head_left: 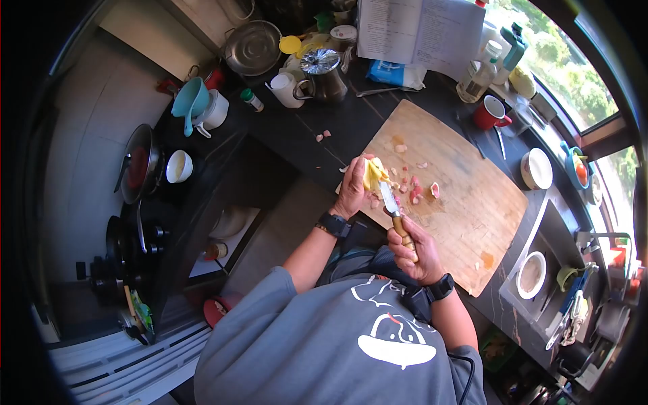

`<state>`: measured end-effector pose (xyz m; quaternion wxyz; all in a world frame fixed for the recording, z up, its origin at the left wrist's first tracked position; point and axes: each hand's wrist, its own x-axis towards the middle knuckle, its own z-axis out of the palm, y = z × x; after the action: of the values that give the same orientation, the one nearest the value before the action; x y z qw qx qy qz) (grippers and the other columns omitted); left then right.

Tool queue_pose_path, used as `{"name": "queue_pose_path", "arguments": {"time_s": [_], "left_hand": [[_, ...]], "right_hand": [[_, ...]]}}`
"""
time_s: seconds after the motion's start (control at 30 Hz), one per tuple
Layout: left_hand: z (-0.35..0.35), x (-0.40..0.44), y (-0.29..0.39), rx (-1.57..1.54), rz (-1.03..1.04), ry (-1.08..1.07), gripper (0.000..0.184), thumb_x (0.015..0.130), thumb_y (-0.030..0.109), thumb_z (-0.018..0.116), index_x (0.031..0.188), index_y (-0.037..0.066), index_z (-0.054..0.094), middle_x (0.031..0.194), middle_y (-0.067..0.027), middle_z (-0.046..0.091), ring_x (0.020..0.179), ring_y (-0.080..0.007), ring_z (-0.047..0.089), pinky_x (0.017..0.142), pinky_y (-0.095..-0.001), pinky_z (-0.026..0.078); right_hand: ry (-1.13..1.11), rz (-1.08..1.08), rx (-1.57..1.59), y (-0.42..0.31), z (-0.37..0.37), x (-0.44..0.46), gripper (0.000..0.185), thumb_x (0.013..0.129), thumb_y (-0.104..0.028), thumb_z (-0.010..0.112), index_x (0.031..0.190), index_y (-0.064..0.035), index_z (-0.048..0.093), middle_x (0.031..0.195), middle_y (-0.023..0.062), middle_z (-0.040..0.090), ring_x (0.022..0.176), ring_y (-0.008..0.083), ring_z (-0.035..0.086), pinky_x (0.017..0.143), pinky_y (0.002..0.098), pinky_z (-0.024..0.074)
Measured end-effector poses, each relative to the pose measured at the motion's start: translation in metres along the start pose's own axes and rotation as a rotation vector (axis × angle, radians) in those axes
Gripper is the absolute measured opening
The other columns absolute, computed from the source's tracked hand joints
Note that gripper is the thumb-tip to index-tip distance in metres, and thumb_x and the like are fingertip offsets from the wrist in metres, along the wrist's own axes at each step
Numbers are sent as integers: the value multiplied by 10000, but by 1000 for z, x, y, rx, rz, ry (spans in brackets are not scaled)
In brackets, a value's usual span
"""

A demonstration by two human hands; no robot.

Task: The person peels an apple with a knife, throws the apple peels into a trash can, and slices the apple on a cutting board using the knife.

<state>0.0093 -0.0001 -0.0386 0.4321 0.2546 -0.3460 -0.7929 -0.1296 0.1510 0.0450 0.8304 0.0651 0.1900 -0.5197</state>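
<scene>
grey t-shirt (pixel 290 337) at lower centre; mid-frame, yellow food (pixel 372 174) is grasped by left hand (pixel 352 189), wooden-handled knife (pixel 389 198) by right hand (pixel 422 250), blade best kept shallow.

A pale-yellow, irregular piece (pixel 373 174), its kind unclear, is in the left hand (pixel 350 189) over the left side of a worn wooden board (pixel 466 202); a knife (pixel 397 214), its bright blade against the piece, slants nearer and rightward to its ringed brown handle in the right hand (pixel 420 251); small pink and red scraps (pixel 416 192) lie scattered on the board
</scene>
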Motion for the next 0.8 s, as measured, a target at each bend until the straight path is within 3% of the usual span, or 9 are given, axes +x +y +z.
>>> {"name": "queue_pose_path", "arguments": {"time_s": [0.17, 0.27, 0.37, 0.4, 0.57, 0.67, 0.73, 0.77, 0.8], "left_hand": [[-1, -4, 7, 921, 263, 43, 498, 993, 474, 384, 1210, 38, 488, 1052, -76, 582, 974, -106, 546, 840, -262, 465], [-3, -5, 6, 976, 225, 45, 507, 993, 469, 394, 1214, 23, 489, 1032, -70, 585, 963, -87, 540, 815, -236, 458], [-19, 0, -2, 674, 38, 22, 504, 990, 470, 401, 1204, 23, 493, 1017, -70, 599, 933, -103, 576, 816, -244, 475], [-19, -1, -3, 364, -104, -14, 506, 988, 481, 392, 1185, 28, 501, 1011, -70, 615, 902, -149, 623, 821, -280, 503], [-13, -3, -1, 99, -215, 29, 557, 963, 529, 403, 1170, 22, 508, 1032, -103, 630, 896, -212, 657, 818, -324, 535], [-11, -4, 9, 32, -280, 38, 638, 935, 592, 396, 1168, 13, 525, 1033, -138, 645, 902, -243, 664, 805, -355, 549], [0, -6, 21, -66, -354, 53, 661, 914, 633, 395, 1160, 32, 522, 957, -150, 659, 845, -247, 680, 716, -337, 575], [1, -8, 23, -65, -356, 54, 661, 914, 633, 395, 1160, 32, 522, 957, -150, 659, 845, -247, 680, 716, -337, 575], [2, -9, 25, -77, -360, 17, 699, 905, 655, 378, 1173, 27, 528, 999, -167, 657, 872, -269, 676, 742, -365, 569]], "right_hand": [[-140, 72, 318, 6, -5, 2, 446, 1035, -306, 299, 1408, -62, 278, 840, 87, 439, 494, 87, 406, 343, 201, 337], [-219, 58, 439, 13, -7, 5, 429, 1036, -328, 299, 1374, -66, 324, 873, 77, 443, 530, 78, 406, 384, 202, 372], [-260, 42, 578, 16, -12, 6, 471, 1037, -311, 290, 1408, -22, 262, 870, 88, 425, 517, 96, 412, 378, 220, 357], [-264, 42, 576, 16, -13, 5, 471, 1037, -312, 293, 1406, -21, 263, 873, 88, 422, 521, 96, 413, 381, 223, 361], [-188, 37, 481, 13, -18, 3, 458, 1034, -313, 302, 1399, -36, 289, 867, 82, 435, 499, 94, 402, 387, 217, 370], [-77, -7, 74, 6, -8, -11, 429, 1032, -333, 314, 1375, -76, 331, 812, 71, 483, 486, 94, 406, 426, 222, 417], [108, -194, -476, 0, 11, -28, 400, 1018, -261, 393, 1377, -87, 376, 754, 59, 519, 469, 102, 437, 441, 228, 411], [108, -193, -474, -4, 18, -36, 400, 1018, -261, 393, 1377, -87, 376, 754, 59, 519, 469, 102, 437, 441, 228, 411], [232, -242, -884, -9, 25, -43, 399, 1001, -210, 430, 1377, -80, 397, 764, 82, 546, 502, 126, 483, 473, 250, 422]]}}
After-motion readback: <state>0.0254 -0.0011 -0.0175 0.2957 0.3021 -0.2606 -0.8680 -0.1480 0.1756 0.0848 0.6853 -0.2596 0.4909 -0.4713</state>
